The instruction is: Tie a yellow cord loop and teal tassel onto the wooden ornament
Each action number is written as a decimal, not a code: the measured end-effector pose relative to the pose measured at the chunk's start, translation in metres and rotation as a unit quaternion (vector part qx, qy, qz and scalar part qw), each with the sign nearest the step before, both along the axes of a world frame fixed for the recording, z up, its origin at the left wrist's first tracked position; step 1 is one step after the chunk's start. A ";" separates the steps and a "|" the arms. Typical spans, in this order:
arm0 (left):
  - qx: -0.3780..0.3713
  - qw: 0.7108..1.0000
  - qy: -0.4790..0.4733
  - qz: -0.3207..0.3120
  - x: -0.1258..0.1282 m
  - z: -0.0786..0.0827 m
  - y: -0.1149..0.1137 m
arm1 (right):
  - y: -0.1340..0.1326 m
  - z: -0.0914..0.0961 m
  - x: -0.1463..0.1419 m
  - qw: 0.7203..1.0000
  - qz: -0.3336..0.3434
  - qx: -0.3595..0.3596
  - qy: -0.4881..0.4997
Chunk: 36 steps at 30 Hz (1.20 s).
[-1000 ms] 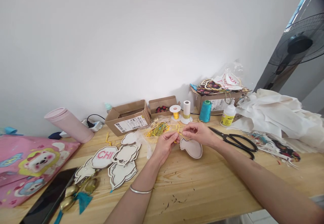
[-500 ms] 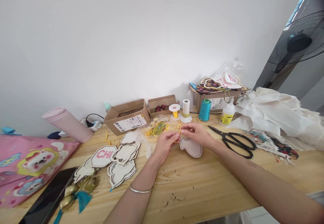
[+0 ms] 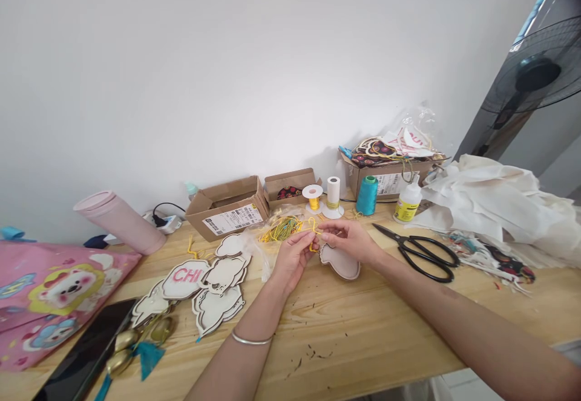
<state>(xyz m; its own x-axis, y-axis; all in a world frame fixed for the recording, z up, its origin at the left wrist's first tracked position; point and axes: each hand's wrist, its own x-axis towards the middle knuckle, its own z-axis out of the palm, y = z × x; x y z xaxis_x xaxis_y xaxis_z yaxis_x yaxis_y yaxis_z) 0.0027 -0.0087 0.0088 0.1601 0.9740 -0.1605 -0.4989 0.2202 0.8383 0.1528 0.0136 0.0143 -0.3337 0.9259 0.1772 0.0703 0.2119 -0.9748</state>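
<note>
Presently, tangled cords lie in clear plastic left of my left hand, whose thumb and fingertips pinch a yellow cord looping up between both hands. My right hand, fingers gathered, pinches it too; a pale plaque sits just nearside. Slack in either pinch could let the loop slip or snag leftward. Fingers hide the crossing; cannot tell whether cord joins plaque.

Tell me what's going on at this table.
A person holds yellow cord between the left hand and the right hand. A pale shaped piece sits just below the right hand; whether the cord is tied to it is too small to tell. Black scissors lie open to the right, unheld.
</note>
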 end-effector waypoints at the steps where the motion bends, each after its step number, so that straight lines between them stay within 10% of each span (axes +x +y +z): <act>1: -0.011 1.000 -0.017 0.005 0.000 0.000 0.000 | 0.000 -0.001 0.000 1.000 -0.004 0.007 -0.005; 19: -0.056 0.991 -0.106 0.062 0.002 -0.005 0.002 | 0.017 0.001 0.018 0.974 -0.155 -0.077 0.146; 36: -0.042 0.994 -0.091 0.047 0.002 -0.004 0.001 | 0.015 0.005 0.017 0.963 -0.135 -0.087 0.217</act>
